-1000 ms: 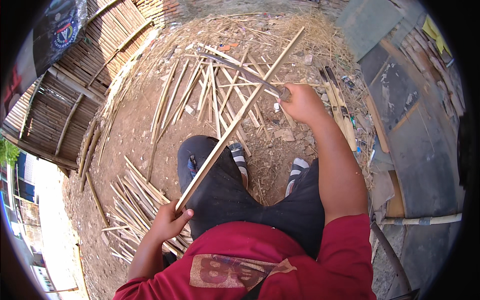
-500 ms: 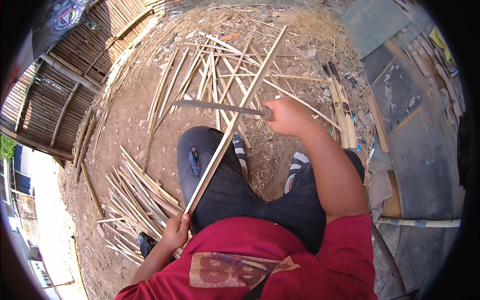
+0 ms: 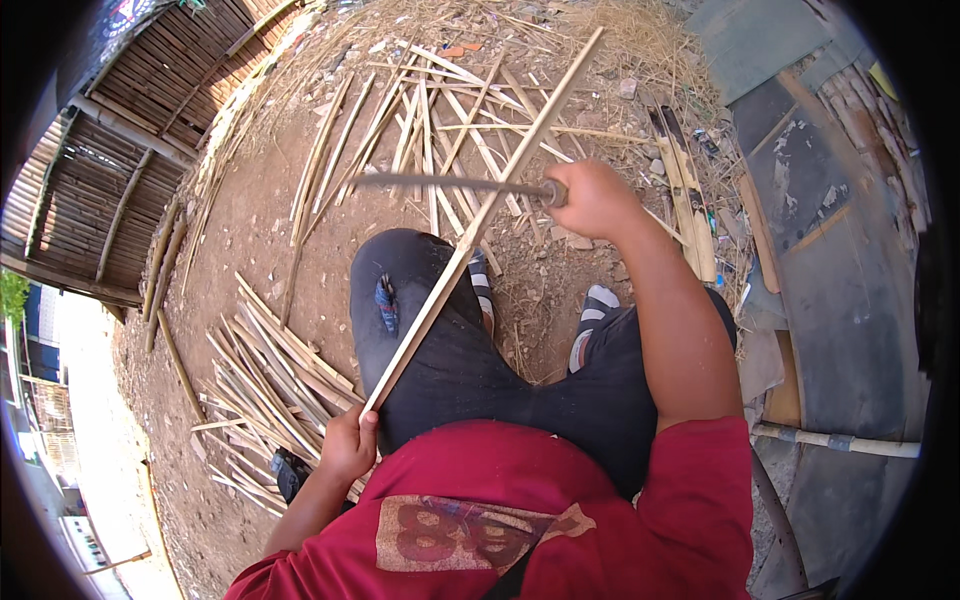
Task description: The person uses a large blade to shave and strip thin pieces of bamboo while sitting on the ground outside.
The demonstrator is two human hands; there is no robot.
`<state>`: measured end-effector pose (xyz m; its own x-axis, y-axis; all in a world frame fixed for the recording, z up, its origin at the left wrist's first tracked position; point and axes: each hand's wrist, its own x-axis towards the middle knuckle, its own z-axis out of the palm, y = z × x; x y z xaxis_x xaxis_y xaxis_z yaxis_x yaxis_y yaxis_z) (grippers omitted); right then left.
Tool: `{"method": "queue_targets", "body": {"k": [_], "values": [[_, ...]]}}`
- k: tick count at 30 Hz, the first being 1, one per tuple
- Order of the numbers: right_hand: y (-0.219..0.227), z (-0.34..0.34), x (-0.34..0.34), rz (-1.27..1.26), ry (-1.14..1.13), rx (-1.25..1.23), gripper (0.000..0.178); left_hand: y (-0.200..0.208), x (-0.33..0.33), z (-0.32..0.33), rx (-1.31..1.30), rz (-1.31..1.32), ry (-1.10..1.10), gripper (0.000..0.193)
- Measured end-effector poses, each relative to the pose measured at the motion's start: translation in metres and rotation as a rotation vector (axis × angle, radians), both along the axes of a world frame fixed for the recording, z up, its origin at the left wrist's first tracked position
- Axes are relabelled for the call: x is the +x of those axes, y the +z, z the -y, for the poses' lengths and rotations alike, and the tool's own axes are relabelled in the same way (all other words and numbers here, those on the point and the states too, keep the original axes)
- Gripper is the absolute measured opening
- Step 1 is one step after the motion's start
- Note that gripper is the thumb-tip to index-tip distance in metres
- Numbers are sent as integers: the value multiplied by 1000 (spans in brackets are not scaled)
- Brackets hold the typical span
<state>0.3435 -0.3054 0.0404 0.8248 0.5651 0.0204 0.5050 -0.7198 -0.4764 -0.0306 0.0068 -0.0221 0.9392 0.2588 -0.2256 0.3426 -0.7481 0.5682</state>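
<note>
A bamboo-slat wall (image 3: 90, 190) stands at the far left. Nearer lies a pile of pale strips (image 3: 270, 370), with a black object (image 3: 290, 475) at its near edge. Just right of that, the left hand (image 3: 350, 443) is clasped round the near end of a long pale strip (image 3: 430, 305), which slants far and right over the left thigh (image 3: 400, 275). A blurred knife (image 3: 430, 182) crosses it, contact unclear, in front of scattered strips (image 3: 427, 140). The right hand (image 3: 597, 198) grips its handle. Further right are split bamboo pieces (image 3: 685, 200) and dark boards (image 3: 830, 300). A second ago the blade slanted far-left; now it points nearly straight left.
</note>
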Motion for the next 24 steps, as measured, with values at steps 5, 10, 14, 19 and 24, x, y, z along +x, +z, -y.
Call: {"method": "queue_targets", "body": {"k": [5,10,14,19,24], "values": [[-13,44,37,-143,-335,156,34,5,0,0,-97,-21,18,58],[10,-12,-24,61,30,-43,36,0,-9,1,-59,-9,17,55],[-7,28,16,-184,-178,48,36,0,4,5,-31,5,12,54],[-15,38,35,-83,-344,198,40,-4,-5,1,-79,34,21,55],[23,-6,-27,156,81,-186,42,-8,-7,-3,-29,54,-8,53]]}}
